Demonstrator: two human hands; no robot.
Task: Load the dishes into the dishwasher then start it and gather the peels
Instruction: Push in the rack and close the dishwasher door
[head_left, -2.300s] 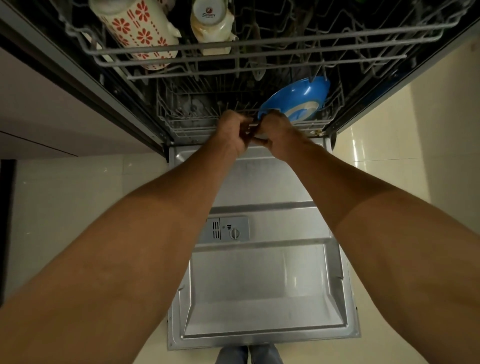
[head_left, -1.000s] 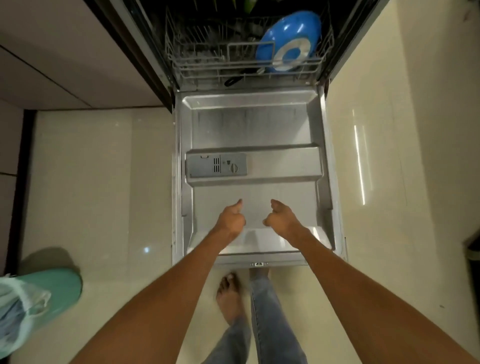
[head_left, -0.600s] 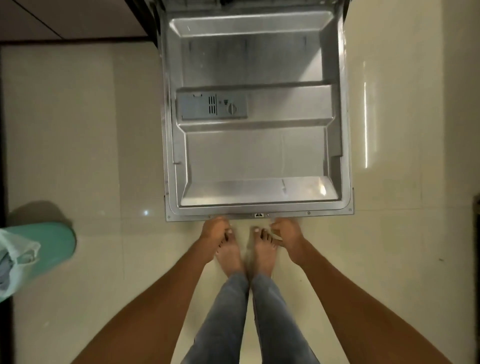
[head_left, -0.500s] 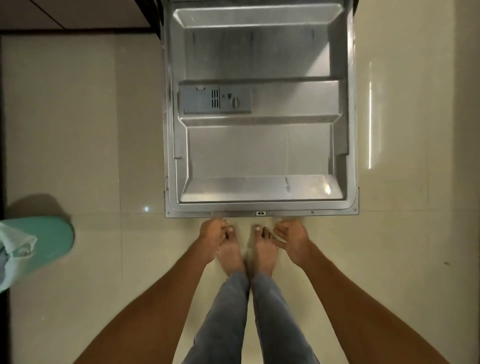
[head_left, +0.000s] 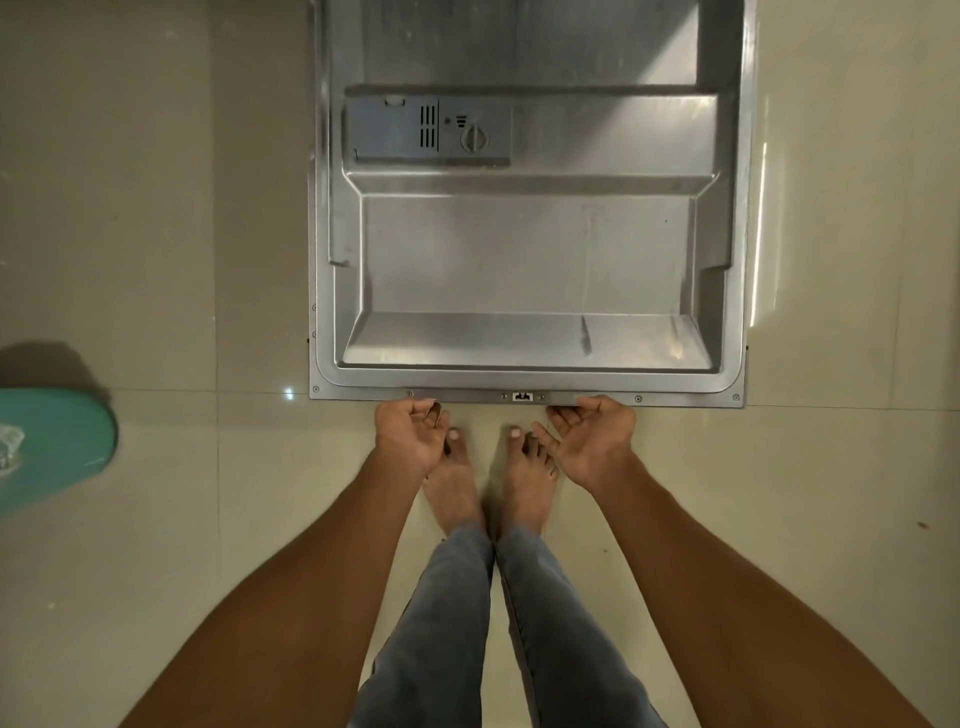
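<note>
Fingers (head_left: 563, 415) of the right hand (head_left: 592, 441) and of the left hand (head_left: 410, 434) curl palm-up under the front edge of the dishwasher door (head_left: 524, 260); their tips are hidden beneath it. Door lies flat open, its far end cut off. A teal bin (head_left: 57, 447) is cropped at the left on the tiled floor (head_left: 130, 208).
</note>
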